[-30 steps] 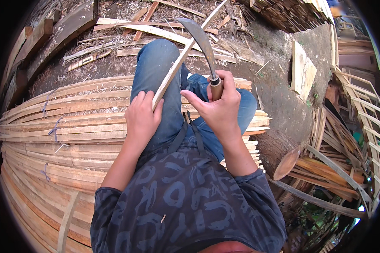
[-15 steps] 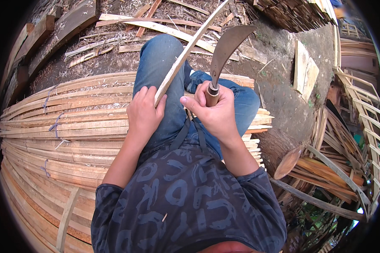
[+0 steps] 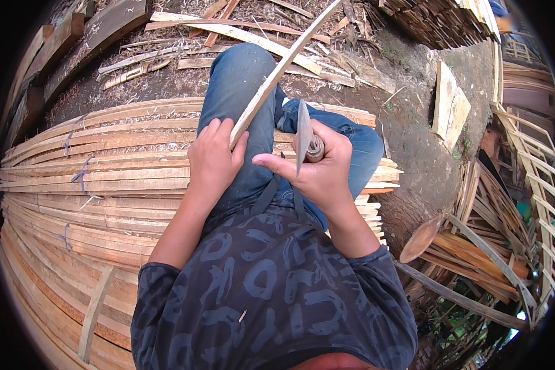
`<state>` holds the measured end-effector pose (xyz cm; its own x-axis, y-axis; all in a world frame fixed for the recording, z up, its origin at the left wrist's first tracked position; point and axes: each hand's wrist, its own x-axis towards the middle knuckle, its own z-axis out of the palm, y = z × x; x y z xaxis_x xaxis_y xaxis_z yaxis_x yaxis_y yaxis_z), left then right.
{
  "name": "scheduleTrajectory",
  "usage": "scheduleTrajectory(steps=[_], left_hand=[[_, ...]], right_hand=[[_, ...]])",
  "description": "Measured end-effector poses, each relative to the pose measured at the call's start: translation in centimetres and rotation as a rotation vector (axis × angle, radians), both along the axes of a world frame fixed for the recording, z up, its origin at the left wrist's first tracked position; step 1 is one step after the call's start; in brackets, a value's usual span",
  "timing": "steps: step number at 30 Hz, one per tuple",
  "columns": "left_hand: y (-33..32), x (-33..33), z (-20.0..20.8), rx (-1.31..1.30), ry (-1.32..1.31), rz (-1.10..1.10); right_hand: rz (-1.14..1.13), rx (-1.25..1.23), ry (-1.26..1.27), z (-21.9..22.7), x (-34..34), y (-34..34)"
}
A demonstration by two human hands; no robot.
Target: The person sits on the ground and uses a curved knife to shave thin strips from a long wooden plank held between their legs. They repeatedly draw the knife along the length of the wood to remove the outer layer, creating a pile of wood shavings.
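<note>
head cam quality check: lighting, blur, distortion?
Head view: even daylight, soft shadows, no glare. Heavy fisheye: the stacked slats bow toward the rim, and the corners are black. Centre is sharp: left hand on the wooden strip, right hand around the knife, whose blade shows edge-on, with no obvious motion blur. The far right rim is brighter and slightly washed out.
</note>
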<state>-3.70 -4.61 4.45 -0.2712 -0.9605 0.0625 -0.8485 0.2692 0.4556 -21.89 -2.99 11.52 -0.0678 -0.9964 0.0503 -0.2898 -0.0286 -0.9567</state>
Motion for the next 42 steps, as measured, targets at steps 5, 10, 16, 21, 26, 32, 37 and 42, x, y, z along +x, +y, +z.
scheduleTrajectory(steps=[5, 10, 16, 21, 26, 32, 37, 42], left_hand=[[0.2, 0.3, -1.2, 0.032, 0.043, -0.005], [0.2, 0.8, -2.2, 0.011, 0.035, -0.03], [0.2, 0.5, -0.5, 0.157, 0.011, -0.005], [0.2, 0.5, -0.8, 0.092, 0.048, -0.015], [0.0, -0.4, 0.2, 0.076, 0.0, 0.039], [0.5, -0.7, 0.3, 0.057, -0.028, 0.019], [0.4, -1.0, 0.3, 0.072, -0.03, 0.024], [0.4, -1.0, 0.1, 0.048, -0.074, 0.023]], right_hand=[[-0.019, -0.077, 0.085, -0.2, 0.3, 0.1], [-0.017, -0.115, 0.149, -0.5, 0.5, 0.0], [-0.004, -0.132, 0.183, -0.6, 0.7, 0.0], [0.005, -0.129, 0.23, -0.7, 0.6, 0.1], [0.009, 0.046, 0.477, -1.9, -0.1, -1.3], [0.002, 0.161, 0.849, -4.6, -3.3, -3.1], [-0.045, 0.094, 1.04, -6.5, -5.1, -5.1], [-0.183, 0.116, 1.047, -7.7, -6.3, -7.7]])
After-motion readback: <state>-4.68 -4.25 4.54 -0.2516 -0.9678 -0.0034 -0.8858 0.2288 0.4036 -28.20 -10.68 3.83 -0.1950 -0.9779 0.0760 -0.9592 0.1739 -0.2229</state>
